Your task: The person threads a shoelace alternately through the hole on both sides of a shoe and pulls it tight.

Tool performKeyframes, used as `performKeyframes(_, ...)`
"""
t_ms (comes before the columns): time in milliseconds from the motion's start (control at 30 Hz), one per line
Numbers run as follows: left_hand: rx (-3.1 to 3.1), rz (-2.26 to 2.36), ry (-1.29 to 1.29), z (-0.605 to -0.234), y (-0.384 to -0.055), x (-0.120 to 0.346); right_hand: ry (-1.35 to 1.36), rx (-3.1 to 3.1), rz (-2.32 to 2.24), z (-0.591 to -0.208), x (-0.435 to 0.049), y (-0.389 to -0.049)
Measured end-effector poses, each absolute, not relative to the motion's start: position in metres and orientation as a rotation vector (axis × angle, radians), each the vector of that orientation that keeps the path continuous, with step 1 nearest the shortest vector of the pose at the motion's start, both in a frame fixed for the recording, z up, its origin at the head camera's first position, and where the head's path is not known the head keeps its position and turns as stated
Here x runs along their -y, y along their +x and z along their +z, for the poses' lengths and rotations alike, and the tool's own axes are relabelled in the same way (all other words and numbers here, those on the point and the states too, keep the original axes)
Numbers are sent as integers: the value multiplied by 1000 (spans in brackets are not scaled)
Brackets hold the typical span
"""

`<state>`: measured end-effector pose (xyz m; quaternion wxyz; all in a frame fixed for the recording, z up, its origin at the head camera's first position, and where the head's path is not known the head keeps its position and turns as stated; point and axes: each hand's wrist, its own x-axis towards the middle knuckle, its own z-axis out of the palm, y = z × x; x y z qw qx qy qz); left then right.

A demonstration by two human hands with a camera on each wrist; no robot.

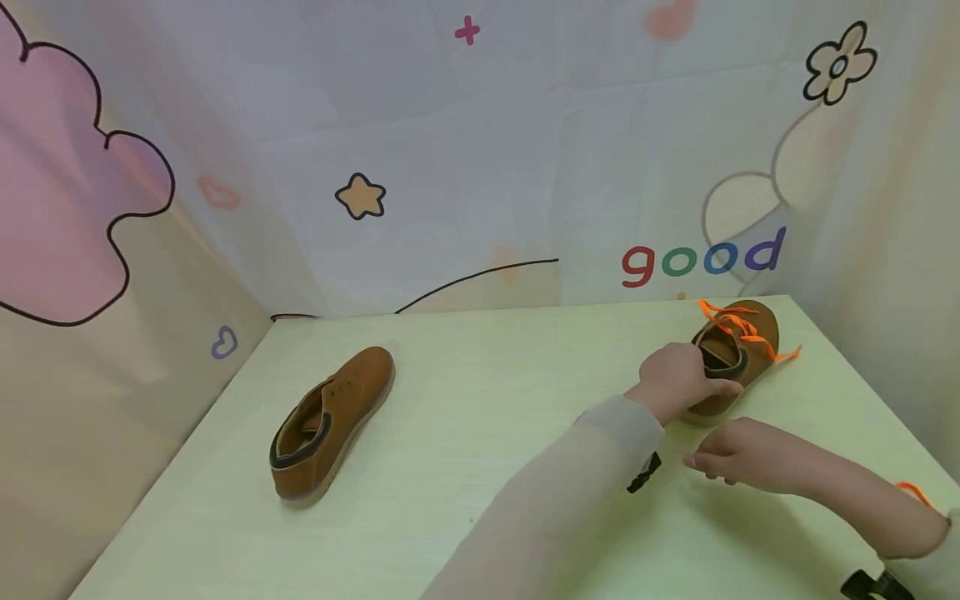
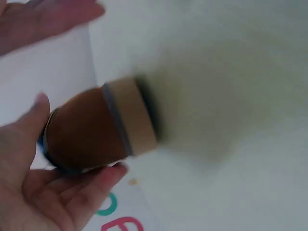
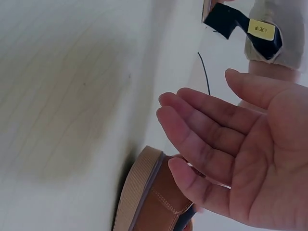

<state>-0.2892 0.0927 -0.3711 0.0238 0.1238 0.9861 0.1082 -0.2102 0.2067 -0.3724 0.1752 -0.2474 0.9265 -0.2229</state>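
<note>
At the table's far right is a brown shoe (image 1: 761, 327) with bright orange laces (image 1: 742, 327) threaded at its front and loose ends sticking out. My left hand (image 1: 678, 379) holds this shoe at the heel end, thumb on one side and fingers on the other. The left wrist view shows the shoe's rounded heel (image 2: 86, 127) between thumb and fingers, over a pale sole. My right hand (image 1: 753, 454) is nearer me, just short of the heel, its fingers relaxed with nothing in them. Its palm (image 3: 269, 163) faces the camera in the right wrist view.
A matching brown shoe (image 1: 330, 425) without laces stands on the left of the pale table (image 1: 480, 400). An orange strand (image 1: 913, 492) shows behind my right forearm. Printed cloth (image 1: 465, 167) walls the table at the back and sides.
</note>
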Motion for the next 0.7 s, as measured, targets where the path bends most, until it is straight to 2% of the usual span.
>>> performKeyframes(133, -2957, 460, 584, -358, -285, -35, -759, -2598, -666, -374, -205, -209)
performKeyframes(300, -2911, 584, 626, -337, -265, 78, -854, -2578, -691, -372, -202, -206)
performKeyframes(533, -3041, 762, 354, -341, -200, 239, -933, -2567, -662, -377, -190, -205)
performKeyframes(700, -3246, 559, 51, -358, -164, 319, -964, -2615, -669, -380, -187, -204)
